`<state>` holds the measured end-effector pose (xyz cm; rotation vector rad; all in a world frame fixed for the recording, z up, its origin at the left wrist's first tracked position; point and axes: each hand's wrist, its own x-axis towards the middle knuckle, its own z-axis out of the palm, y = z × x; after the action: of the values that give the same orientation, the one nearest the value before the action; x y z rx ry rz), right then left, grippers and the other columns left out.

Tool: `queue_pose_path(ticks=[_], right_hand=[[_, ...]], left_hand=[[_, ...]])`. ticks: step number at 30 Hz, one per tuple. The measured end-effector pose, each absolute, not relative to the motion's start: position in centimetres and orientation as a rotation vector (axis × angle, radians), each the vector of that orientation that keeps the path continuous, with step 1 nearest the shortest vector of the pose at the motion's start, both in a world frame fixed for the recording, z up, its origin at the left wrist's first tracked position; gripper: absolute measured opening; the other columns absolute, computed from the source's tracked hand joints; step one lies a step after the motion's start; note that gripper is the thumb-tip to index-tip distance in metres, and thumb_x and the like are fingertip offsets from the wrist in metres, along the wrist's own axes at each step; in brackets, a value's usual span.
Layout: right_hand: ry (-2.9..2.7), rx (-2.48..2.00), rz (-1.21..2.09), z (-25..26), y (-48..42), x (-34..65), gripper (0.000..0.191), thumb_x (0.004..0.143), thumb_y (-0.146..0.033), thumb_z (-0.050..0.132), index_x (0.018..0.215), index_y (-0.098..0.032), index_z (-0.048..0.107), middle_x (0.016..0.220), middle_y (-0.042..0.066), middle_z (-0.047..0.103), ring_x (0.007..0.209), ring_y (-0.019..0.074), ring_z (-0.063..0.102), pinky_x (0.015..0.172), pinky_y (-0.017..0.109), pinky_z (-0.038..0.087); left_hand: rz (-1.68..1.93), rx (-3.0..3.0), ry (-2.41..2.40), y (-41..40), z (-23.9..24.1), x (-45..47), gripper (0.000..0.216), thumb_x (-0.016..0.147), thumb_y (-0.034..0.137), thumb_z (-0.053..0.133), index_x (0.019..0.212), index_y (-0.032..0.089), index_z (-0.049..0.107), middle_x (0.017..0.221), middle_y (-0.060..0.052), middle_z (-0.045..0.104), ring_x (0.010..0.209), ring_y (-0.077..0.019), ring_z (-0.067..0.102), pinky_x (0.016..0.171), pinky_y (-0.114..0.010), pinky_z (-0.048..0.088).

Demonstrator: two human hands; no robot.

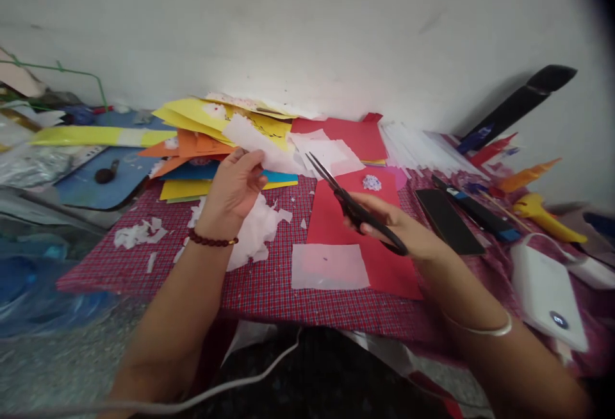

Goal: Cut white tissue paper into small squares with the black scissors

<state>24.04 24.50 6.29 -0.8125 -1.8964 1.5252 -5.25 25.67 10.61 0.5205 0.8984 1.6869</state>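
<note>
A thin white sheet of paper (269,151) is pinched in my left hand (239,182), held up over the stack of coloured paper. My right hand (389,221) grips black-handled scissors (353,204), whose blades point up and left, near the paper's right end; they look almost closed. Below them lies red paper (331,214) with a small speckled purple-and-white ball (371,182) on it. A white paper rectangle (330,266) with a small dark mark rests partly on the red paper. More white pieces (329,153) sit behind the scissor tips.
White paper scraps (254,233) lie on the checked tablecloth (273,297). Yellow and orange sheets (192,121) are stacked at the back, against the wall. To the right are a black phone (449,220), a yellow glue gun (548,214) and a white power bank (548,294). A white cable crosses my lap.
</note>
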Motion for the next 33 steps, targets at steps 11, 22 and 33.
queue_pose_path(ticks=[11, 22, 33], right_hand=[[-1.879, -0.51, 1.77, 4.3, 24.1, 25.3, 0.062, 0.098, -0.054, 0.063, 0.147, -0.018, 0.049, 0.1, 0.007, 0.064, 0.087, 0.0167, 0.058, 0.074, 0.03, 0.047], [-1.88, -0.378, 1.856, 4.2, 24.0, 25.0, 0.064, 0.098, -0.049, 0.065, 0.15, -0.017, 0.045, 0.101, 0.006, 0.064, 0.089, 0.0157, 0.059, 0.076, 0.029, 0.048], [-1.736, -0.416, 1.879, 3.6, 23.8, 25.2, 0.064, 0.096, -0.048, 0.068, 0.149, -0.017, 0.047, 0.099, 0.006, 0.065, 0.087, 0.0159, 0.06, 0.073, 0.029, 0.047]], left_hand=[[1.681, 0.683, 0.825, 25.5, 10.6, -5.0, 0.026, 0.074, -0.005, 0.061, 0.068, 0.02, 0.06, 0.064, 0.004, 0.065, 0.056, -0.0069, 0.054, 0.041, -0.016, 0.027], [1.574, 0.408, 0.696, 26.0, 10.2, -4.8, 0.021, 0.087, 0.007, 0.049, 0.071, 0.015, 0.06, 0.063, -0.002, 0.064, 0.059, -0.0083, 0.064, 0.038, -0.009, 0.038], [1.601, 0.221, 0.828, 26.2, 10.0, -4.0, 0.023, 0.086, 0.0, 0.055, 0.072, 0.018, 0.058, 0.063, 0.005, 0.066, 0.049, -0.0041, 0.059, 0.04, -0.012, 0.042]])
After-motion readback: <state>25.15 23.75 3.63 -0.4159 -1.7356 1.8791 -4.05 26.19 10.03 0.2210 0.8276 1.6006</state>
